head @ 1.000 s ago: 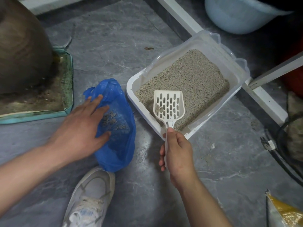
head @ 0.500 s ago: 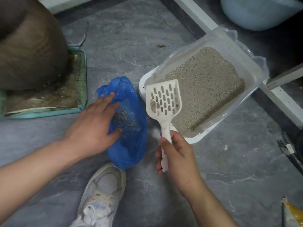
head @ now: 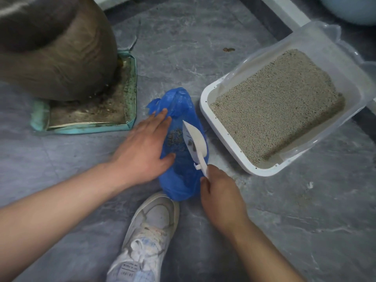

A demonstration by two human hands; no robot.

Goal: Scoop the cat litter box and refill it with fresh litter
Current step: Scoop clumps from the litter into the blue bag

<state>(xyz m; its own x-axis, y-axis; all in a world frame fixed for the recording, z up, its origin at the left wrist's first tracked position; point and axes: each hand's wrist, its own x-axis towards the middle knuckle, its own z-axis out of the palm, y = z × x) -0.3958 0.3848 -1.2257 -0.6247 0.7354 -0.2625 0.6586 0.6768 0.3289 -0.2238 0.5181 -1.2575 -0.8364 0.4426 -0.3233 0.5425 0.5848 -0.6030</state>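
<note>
A: So, nearest, the right hand (head: 220, 197) grips the white scoop (head: 196, 143), tipped over the blue bag (head: 181, 169)?

B: Yep, left hand (head: 142, 151) lies spread on the bag. Litter box (head: 221, 127) sits beyond, right.

White scoop (head: 195, 141) tilted over blue bag (head: 181, 176)

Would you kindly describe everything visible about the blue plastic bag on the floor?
The blue plastic bag is thin, crinkled and translucent, lying open on the grey floor between a white shoe and the litter box. Dark clumps show inside. The left hand presses its left edge open; the white scoop, held by the right hand, tilts over its mouth.
</note>
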